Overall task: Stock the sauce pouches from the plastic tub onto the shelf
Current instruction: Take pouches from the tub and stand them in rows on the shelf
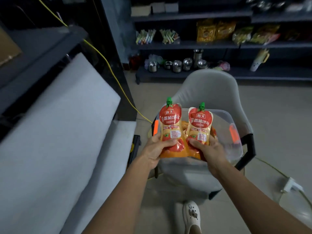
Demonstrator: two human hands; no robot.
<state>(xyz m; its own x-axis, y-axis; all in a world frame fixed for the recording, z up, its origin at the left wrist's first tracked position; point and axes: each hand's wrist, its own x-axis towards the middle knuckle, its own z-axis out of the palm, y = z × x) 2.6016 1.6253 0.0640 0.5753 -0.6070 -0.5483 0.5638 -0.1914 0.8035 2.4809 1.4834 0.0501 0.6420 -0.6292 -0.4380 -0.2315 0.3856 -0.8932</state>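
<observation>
Two red and orange sauce pouches with green caps stand upright above the clear plastic tub (236, 149). My left hand (155, 151) grips the bottom of the left pouch (170, 122). My right hand (207, 149) grips the bottom of the right pouch (200, 125). The tub, with orange latches, rests on the seat of a grey chair (211, 88). More orange pouches (184, 125) show in the tub between the two held ones. A dark shelf unit with white padded boards (59, 115) stands at my left.
Across the aisle a dark shelf (219, 45) carries snack packets, steel pots and cups. A yellow cable (108, 65) runs down past the left unit to the floor. A white power strip (292, 184) lies on the floor at the right. My white shoe (191, 217) is below the chair.
</observation>
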